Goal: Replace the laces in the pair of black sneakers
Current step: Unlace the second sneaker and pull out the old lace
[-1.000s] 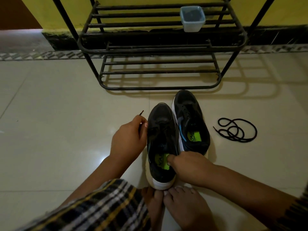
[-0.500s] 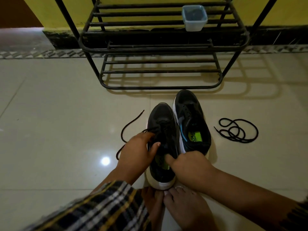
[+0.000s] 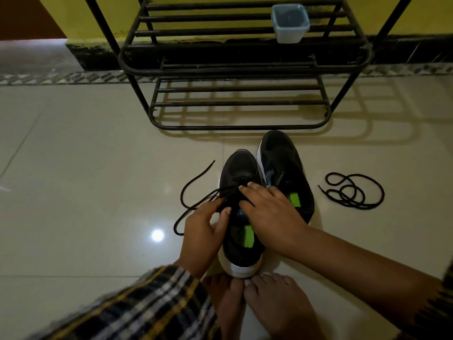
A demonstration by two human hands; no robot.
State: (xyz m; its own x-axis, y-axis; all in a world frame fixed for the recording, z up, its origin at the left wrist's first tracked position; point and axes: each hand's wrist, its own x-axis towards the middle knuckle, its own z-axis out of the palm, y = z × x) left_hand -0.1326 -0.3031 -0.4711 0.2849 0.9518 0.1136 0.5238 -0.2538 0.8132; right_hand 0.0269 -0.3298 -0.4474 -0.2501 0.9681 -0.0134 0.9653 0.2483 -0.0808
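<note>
Black lace [image 3: 196,192] trails over the pale tiled floor [image 3: 85,180] left of centre frame, looping out from the front eyelets of the near sneaker [image 3: 241,217]. Just right of that loop, the left hand [image 3: 204,231] grips the sneaker's left side, its fingers curled against the upper with the thumb lying over the rim. The sneaker stands at lower centre, its white heel touching the person's bare feet [image 3: 259,305]. Over its tongue lies the right hand [image 3: 269,212], fingers stretched forward with the fingertips on the lacing; whether they pinch the lace I cannot tell. Touching the near sneaker on its right, and set a little higher in the frame, stands the second sneaker [image 3: 285,168], with no lace visible in it. Further right, well apart, a coiled black lace [image 3: 353,193] lies on the tiles. Across the top of the frame stands a black metal shoe rack [image 3: 232,69], with a small clear plastic tub [image 3: 290,23] on its upper shelf.
</note>
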